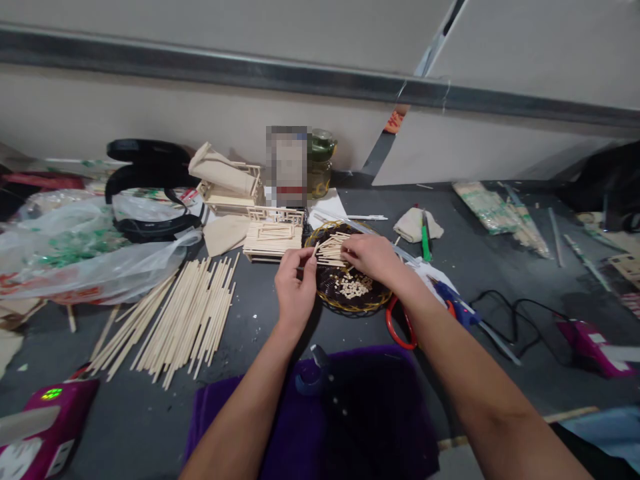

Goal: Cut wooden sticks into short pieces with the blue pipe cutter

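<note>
My left hand (296, 287) is at the left rim of a dark woven basket (327, 303) with a yellow edge. Its thumb and forefinger pinch a short wooden stick (315, 249). Over the basket's far half, my right hand (373, 257) has its fingers closed at a bunch of short sticks (331, 249); the fingertips are partly hidden among them. Tiny cut wooden bits (354, 285) lie in the near half of the basket. Just left of it stands a small stick-built model (273, 243), with another model (233, 193) behind.
Long wooden sticks (183, 320) lie spread at left, near a plastic bag (95, 253). Red-handled scissors (401, 327) and a blue glue gun (457, 303) with a cable lie right of the basket. A green jar (321, 163) stands behind; magenta power strips (595, 343) lie at the sides.
</note>
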The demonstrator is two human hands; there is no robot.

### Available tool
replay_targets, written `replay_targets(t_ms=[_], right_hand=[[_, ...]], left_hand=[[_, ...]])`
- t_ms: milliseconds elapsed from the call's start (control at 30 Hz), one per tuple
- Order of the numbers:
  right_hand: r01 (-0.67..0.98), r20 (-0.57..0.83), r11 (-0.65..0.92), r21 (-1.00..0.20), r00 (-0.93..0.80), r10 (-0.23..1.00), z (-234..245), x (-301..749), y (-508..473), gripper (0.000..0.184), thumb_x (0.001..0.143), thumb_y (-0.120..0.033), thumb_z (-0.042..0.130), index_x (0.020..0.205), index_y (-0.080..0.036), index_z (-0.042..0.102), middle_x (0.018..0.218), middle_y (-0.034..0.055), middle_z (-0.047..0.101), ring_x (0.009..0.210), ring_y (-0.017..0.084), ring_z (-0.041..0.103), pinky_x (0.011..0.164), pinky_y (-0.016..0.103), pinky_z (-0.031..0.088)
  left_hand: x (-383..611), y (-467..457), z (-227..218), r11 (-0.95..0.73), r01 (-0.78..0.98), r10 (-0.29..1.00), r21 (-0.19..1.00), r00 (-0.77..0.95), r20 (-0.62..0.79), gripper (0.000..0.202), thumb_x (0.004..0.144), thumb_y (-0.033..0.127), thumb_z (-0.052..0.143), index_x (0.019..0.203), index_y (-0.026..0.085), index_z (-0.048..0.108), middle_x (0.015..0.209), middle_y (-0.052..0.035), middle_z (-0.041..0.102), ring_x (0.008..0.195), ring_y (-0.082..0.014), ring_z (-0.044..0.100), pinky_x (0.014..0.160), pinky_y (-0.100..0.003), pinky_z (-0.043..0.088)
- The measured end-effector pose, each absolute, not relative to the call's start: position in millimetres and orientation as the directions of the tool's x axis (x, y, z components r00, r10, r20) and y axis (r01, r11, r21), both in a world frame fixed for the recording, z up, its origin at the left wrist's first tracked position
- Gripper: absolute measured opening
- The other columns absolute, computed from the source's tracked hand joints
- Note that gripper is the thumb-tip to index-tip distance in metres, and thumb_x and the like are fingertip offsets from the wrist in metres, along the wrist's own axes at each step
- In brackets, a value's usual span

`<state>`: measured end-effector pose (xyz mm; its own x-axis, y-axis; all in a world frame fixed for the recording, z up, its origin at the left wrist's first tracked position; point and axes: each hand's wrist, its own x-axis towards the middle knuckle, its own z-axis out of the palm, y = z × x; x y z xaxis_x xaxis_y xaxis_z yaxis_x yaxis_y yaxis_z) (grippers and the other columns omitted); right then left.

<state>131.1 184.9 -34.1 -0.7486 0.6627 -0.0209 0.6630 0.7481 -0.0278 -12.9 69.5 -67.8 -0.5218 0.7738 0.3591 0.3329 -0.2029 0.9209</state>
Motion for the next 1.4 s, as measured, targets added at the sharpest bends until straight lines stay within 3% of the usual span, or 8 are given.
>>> replay_targets(t_ms=[400,633,867,1033,1267,1400], right_hand=[[0.628,-0.136,0.77,-0.111,-0.777,0.615,-39.2,134.6,170.6,0.02,0.087,-0.019,0.053,0.086,-0.019,0.073,0.087,0.0074,0.073,0.078,0.019,0.062,0.062,0.028,0.031],[0.624,-0.115,0.704,-0.339,-0.77,0.628,-30.7,140.1,170.2,0.019,0.08,-0.013,0.055,0.086,-0.021,0.072,0.08,0.001,0.072,0.072,0.016,0.06,0.063,0.024,0.033],[0.771,-0.071,0.569,-0.287,-0.609,0.79,-13.7,164.1,158.5,0.025,0.082,-0.012,0.051,0.088,-0.022,0.073,0.094,0.0027,0.074,0.084,0.02,0.063,0.068,0.027,0.036],[0.887,0.012,0.364,-0.286,-0.376,0.926,-16.7,174.5,152.2,0.021,0.087,-0.021,0.053,0.093,-0.024,0.072,0.084,0.0027,0.072,0.078,0.021,0.063,0.065,0.029,0.038],[0.87,0.052,0.452,-0.195,-0.451,0.891,-39.6,171.9,154.8,0.019,0.09,-0.017,0.054,0.09,-0.02,0.072,0.094,0.0082,0.067,0.095,0.023,0.058,0.079,0.03,0.041],[0.81,0.039,0.554,-0.195,-0.557,0.829,-49.0,164.3,155.7,0.018,0.092,-0.02,0.055,0.095,-0.022,0.072,0.099,0.0073,0.066,0.099,0.023,0.056,0.081,0.03,0.04]], left_hand=[[-12.0,68.6,-66.1,-0.197,0.335,0.773,0.921,-0.525,0.356,0.012,0.089,0.023,0.056,0.092,0.017,0.067,0.087,-0.0036,0.065,0.08,-0.0144,0.059,0.063,-0.023,0.045],[-12.7,69.5,-67.0,-0.202,0.338,0.769,0.919,-0.527,0.362,0.012,0.089,0.022,0.056,0.093,0.017,0.067,0.087,-0.0036,0.065,0.08,-0.0141,0.06,0.063,-0.022,0.045],[-10.7,68.6,-64.6,-0.195,0.355,0.766,0.914,-0.527,0.368,0.012,0.09,0.023,0.056,0.093,0.018,0.067,0.087,-0.0037,0.065,0.081,-0.0145,0.06,0.062,-0.022,0.045],[-8.1,67.5,-63.5,-0.214,0.356,0.761,0.91,-0.523,0.384,0.013,0.09,0.024,0.057,0.093,0.018,0.067,0.087,-0.0039,0.065,0.083,-0.0156,0.061,0.067,-0.026,0.049],[-4.8,67.7,-65.9,-0.248,0.27,0.764,0.93,-0.536,0.359,0.014,0.091,0.026,0.056,0.096,0.019,0.067,0.087,-0.0032,0.064,0.075,-0.0146,0.062,0.074,-0.03,0.051],[-5.3,67.6,-63.1,-0.216,0.348,0.76,0.912,-0.527,0.381,0.014,0.09,0.026,0.056,0.093,0.019,0.068,0.087,-0.0034,0.066,0.081,-0.0158,0.063,0.075,-0.029,0.051]])
